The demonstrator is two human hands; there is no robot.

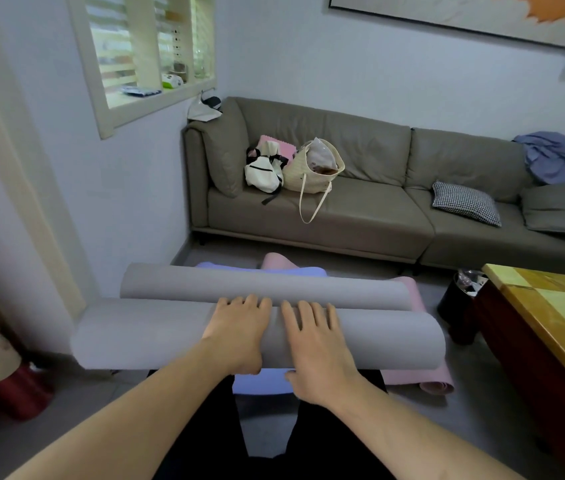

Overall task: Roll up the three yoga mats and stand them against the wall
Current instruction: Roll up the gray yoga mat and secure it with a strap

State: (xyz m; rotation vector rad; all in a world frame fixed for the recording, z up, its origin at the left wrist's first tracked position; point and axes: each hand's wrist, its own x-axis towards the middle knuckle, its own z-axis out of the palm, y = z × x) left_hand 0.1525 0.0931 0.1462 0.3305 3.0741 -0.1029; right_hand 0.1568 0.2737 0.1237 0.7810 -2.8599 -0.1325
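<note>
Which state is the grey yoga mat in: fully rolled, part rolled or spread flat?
Part rolled. Both hands, left hand and right hand, rest on the grey mat's thick roll, while a curled unrolled end lies beyond it.

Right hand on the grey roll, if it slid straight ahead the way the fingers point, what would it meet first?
Probably the far curled end of the grey mat, just beyond the right hand; depth past it is unclear.

Matt grey foam mat (170,336), smooth leather sofa (360,216), glossy wooden table (551,306)
</note>
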